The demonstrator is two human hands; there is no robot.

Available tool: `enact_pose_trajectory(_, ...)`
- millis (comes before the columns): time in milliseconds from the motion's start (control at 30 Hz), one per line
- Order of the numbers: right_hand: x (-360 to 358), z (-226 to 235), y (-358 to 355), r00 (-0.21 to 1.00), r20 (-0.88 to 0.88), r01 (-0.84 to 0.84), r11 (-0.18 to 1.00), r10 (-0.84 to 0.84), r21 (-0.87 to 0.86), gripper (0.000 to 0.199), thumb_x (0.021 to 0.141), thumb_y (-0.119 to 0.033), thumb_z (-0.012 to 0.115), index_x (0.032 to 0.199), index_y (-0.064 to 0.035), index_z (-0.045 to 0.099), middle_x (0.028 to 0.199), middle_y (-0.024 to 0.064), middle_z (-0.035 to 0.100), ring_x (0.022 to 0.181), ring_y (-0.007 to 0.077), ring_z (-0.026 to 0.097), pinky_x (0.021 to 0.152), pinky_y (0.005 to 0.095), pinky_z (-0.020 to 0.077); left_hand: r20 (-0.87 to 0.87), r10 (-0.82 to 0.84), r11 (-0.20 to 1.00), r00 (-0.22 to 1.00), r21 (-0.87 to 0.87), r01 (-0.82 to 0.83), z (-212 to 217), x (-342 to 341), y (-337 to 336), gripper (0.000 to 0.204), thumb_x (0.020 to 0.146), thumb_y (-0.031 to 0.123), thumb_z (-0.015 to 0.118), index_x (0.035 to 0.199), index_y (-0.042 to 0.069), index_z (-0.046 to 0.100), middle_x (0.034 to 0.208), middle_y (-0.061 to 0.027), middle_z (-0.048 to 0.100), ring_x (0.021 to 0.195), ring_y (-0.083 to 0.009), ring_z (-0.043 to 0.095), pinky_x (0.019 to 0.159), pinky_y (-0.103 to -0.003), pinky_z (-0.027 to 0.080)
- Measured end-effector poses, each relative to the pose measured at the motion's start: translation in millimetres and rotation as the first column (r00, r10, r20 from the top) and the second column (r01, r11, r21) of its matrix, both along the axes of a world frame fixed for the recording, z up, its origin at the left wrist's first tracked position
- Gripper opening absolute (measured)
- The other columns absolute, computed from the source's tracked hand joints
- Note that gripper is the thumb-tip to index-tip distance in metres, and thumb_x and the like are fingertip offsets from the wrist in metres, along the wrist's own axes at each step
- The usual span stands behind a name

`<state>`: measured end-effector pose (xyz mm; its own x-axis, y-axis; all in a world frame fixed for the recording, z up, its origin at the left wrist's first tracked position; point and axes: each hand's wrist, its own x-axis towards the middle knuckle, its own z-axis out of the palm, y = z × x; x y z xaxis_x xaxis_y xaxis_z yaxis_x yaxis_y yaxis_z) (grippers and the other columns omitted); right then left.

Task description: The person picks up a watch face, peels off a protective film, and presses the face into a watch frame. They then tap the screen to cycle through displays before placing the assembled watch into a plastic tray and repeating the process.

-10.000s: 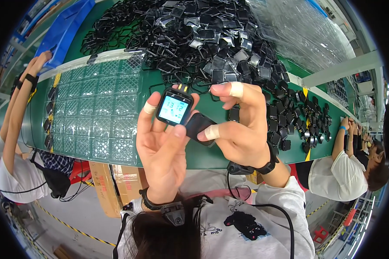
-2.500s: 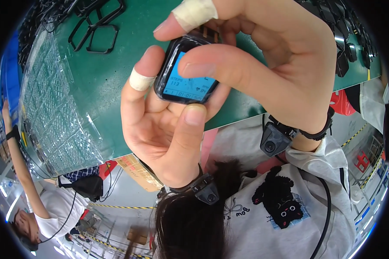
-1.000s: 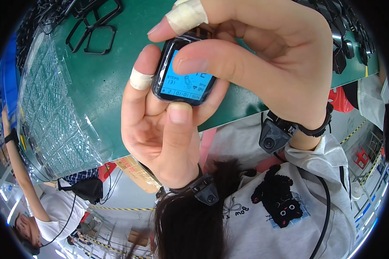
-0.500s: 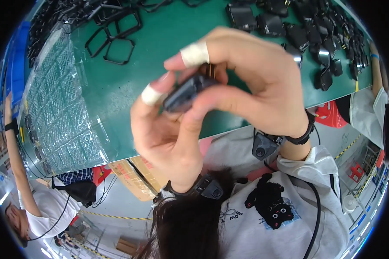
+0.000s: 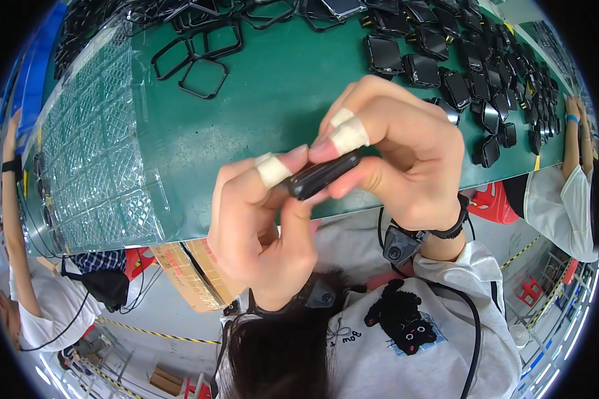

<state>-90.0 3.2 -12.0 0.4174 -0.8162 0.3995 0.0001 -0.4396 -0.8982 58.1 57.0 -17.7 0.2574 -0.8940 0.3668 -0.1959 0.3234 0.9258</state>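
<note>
Above the near edge of the green table (image 5: pixel 180 143), both my hands pinch one small black device (image 5: pixel 323 177) with rounded edges, turned so its side edge shows. My left hand (image 5: pixel 259 223) is closed on its left end with thumb and fingertips. On the opposite end, my right hand (image 5: pixel 412 156) grips between thumb and fingers. Pale tape wraps fingers on both hands. Empty black squarish frames (image 5: pixel 204 78) lie beyond my hands to the left. Many black devices with glossy square faces (image 5: pixel 383 54) are spread at the far right.
Clear plastic trays (image 5: pixel 93 153) cover the table's left side. A cardboard box (image 5: pixel 193 282) stands below the near edge. Another person's arm (image 5: pixel 16 219) reaches in at the left, and a co-worker's hands (image 5: pixel 572 110) are at the right edge.
Both hands have come slightly lower, still on the device. The device has turned from showing a broader face to showing its narrow edge. My right index finger now presses along its top.
</note>
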Motion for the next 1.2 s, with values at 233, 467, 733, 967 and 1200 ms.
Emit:
enact_pose_trajectory(233,10,3,3,0.998,0.057,0.037,0.999,-0.035,-0.031,0.023,0.072,-0.002,0.074,0.091,0.0065,0.064,0.086,0.0115,0.060,0.076,0.0191,0.059,0.065,0.0280,0.0478,-0.061,0.033,0.981,0.998,-0.189,-0.044,-7,3,-4,0.021,0.076,-0.004,0.069,0.094,-0.006,0.059,0.088,-0.0130,0.057,0.074,-0.0163,0.059,0.059,-0.024,0.050)
enact_pose_trajectory(467,13,4,6,0.934,0.339,-0.018,0.931,-0.114,0.364,0.025,0.079,-0.005,0.071,0.098,0.0083,0.061,0.091,0.0106,0.060,0.080,0.0152,0.058,0.070,0.0267,0.0491,-0.723,-0.100,0.947,0.684,0.141,0.288,11,-5,-3,0.037,0.083,0.017,0.070,0.102,-0.003,0.047,0.101,-0.0161,0.058,0.093,-0.0224,0.062,0.076,-0.029,0.056)
enact_pose_trajectory(733,2,13,5,0.918,0.382,-0.139,0.817,-0.106,0.560,0.020,0.083,-0.001,0.068,0.100,0.0063,0.063,0.091,0.0112,0.065,0.078,0.0114,0.062,0.066,0.0220,0.0498,-0.828,-0.196,0.914,0.525,0.040,0.404,-15,-5,8,0.044,0.073,0.004,0.077,0.105,0.000,0.047,0.095,-0.0194,0.065,0.084,-0.0284,0.067,0.074,-0.040,0.059)
enact_pose_trajectory(967,5,-6,5,0.808,0.588,-0.222,0.906,-0.035,0.359,0.019,0.083,0.001,0.068,0.100,0.0071,0.064,0.085,0.0104,0.066,0.067,0.0066,0.059,0.051,0.0202,0.0430,-0.787,-0.289,0.898,0.545,-0.026,0.439,-23,-7,9,0.050,0.072,0.005,0.078,0.110,-0.002,0.047,0.101,-0.0161,0.061,0.089,-0.0260,0.064,0.081,-0.037,0.055)
enact_pose_trajectory(1200,3,-6,4,0.856,0.516,-0.151,0.942,-0.028,0.301,0.018,0.083,0.000,0.068,0.099,0.0071,0.065,0.084,0.0093,0.065,0.062,0.0043,0.055,0.048,0.0209,0.0387,-0.816,-0.316,0.887,0.484,-0.074,0.455,-25,-7,12,0.051,0.071,0.006,0.079,0.110,-0.002,0.047,0.104,-0.0162,0.060,0.092,-0.0268,0.064,0.082,-0.039,0.055)
